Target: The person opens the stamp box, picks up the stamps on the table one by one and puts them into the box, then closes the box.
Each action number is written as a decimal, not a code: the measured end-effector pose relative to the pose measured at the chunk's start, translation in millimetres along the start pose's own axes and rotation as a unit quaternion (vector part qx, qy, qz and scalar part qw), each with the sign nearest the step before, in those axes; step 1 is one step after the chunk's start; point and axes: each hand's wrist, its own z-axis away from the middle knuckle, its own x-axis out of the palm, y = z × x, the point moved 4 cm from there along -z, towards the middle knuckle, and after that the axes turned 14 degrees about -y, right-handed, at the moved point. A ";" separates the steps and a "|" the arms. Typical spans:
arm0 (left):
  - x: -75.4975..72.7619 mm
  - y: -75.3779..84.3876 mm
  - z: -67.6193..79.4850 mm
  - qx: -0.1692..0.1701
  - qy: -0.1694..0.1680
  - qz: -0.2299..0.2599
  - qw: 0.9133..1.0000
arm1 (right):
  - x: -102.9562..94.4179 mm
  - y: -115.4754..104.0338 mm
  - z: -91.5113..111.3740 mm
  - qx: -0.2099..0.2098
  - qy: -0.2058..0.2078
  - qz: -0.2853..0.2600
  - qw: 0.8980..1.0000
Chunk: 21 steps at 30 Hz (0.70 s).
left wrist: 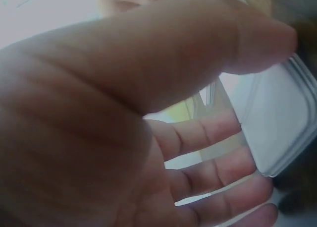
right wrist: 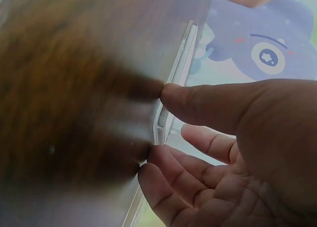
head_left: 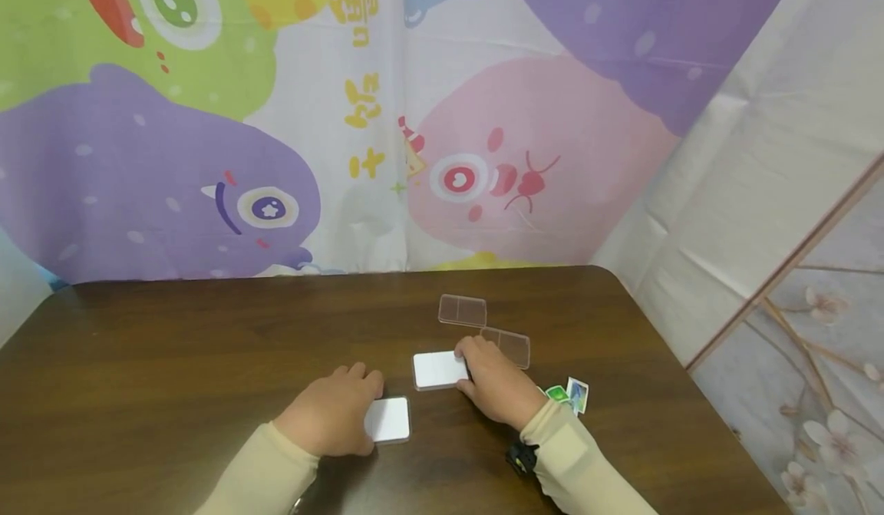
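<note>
Two shallow clear plastic boxes with white contents lie flat on the table. My left hand [head_left: 335,411] grips the nearer box [head_left: 390,420] from the left; its thumb [left wrist: 257,43] is at one edge and its fingers are at the opposite edge. The other box [head_left: 438,370] lies a little farther back and to the right. My right hand [head_left: 499,381] holds this box by its right end, with its thumb [right wrist: 198,100] and fingers on opposite sides. The two boxes stand apart.
Two clear plastic lids, a far one [head_left: 463,310] and one [head_left: 511,348] partly behind my right hand, lie on the brown table [head_left: 207,346]. Several small colourful picture pieces [head_left: 577,394] lie by my right wrist. A printed cartoon cloth [head_left: 359,231] hangs behind the table.
</note>
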 end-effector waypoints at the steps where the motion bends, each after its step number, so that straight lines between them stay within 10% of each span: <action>1: 0.5 2.0 -1.2 0.004 0.003 -0.001 1.000 | 0.3 0.3 0.0 0.000 0.000 0.002 1.000; 14: -2.6 2.4 -1.6 0.004 -0.008 -0.003 1.000 | -0.7 1.3 0.4 -0.001 -0.003 0.004 1.000; 21: -5.4 -3.5 -0.6 -0.003 -0.009 -0.005 1.000 | -21.6 9.4 10.6 -0.017 -0.092 -0.057 0.994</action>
